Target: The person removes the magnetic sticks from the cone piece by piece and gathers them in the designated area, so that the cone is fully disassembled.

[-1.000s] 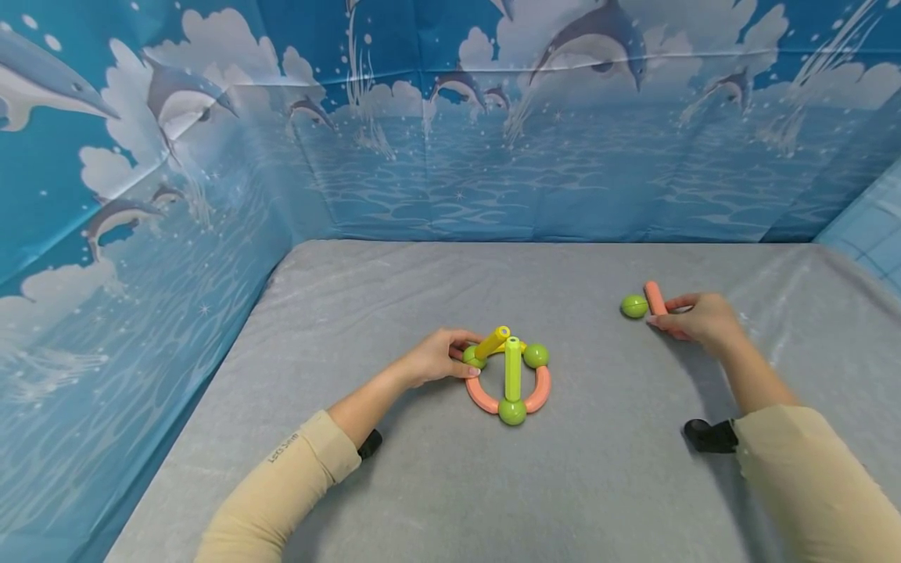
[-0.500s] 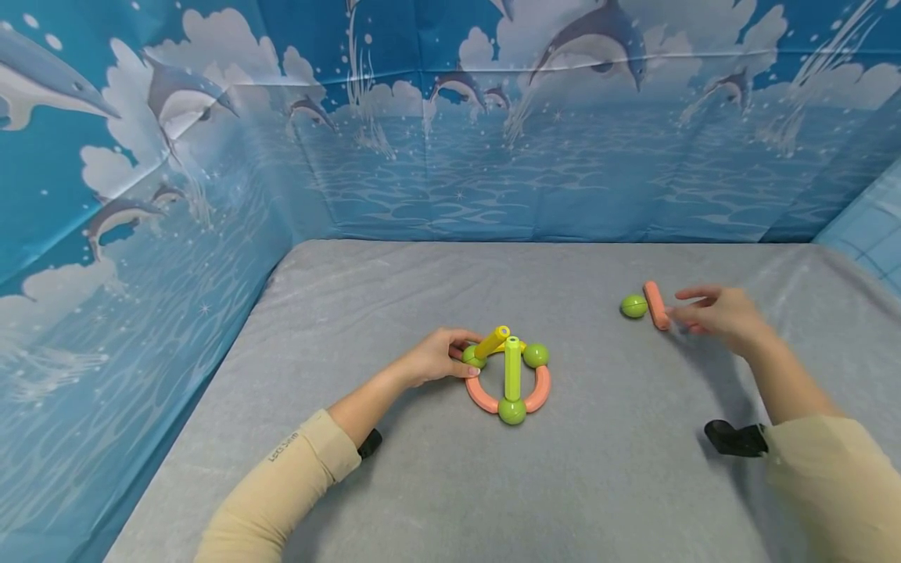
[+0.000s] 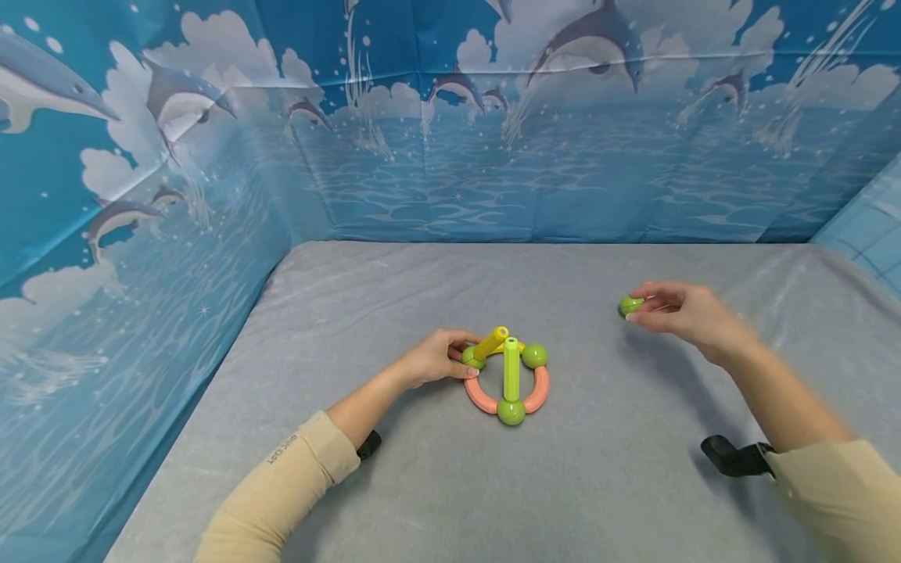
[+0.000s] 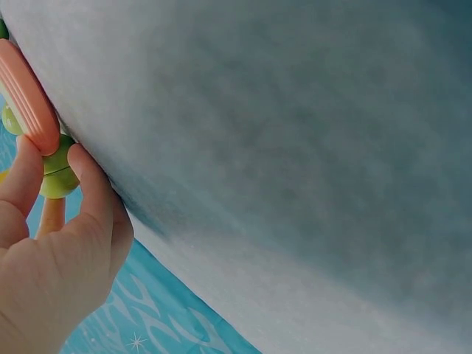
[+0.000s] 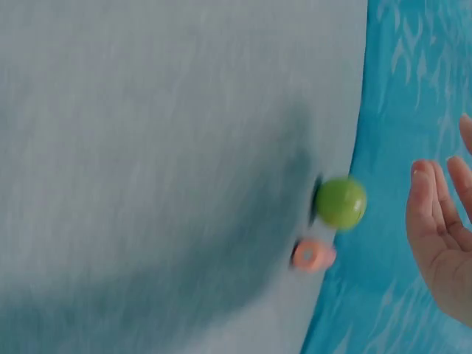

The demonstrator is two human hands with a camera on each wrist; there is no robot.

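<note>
With thumb and fingers my left hand (image 3: 436,358) pinches a green ball (image 3: 473,357) at the left of a magnetic-toy ring on the grey cloth. The ring joins several green balls with curved salmon sticks (image 3: 481,397) and a yellow curved piece at the back. From it rise a yellow stick (image 3: 491,342) and a light-green stick (image 3: 511,371). At the right, my right hand (image 3: 693,317) hovers with extended fingers near a loose green ball (image 5: 341,203). A short salmon stick (image 5: 310,254) lies beside that ball; the hand hides it in the head view.
Grey cloth (image 3: 394,500) covers the work surface. A blue dolphin-print curtain (image 3: 450,172) stands along the back and left side. Black wrist devices (image 3: 735,457) hang below the beige sleeves.
My right hand let go of the salmon stick, drew back to the right, then moved left over it toward the loose green ball. My left hand has stayed on the ring.
</note>
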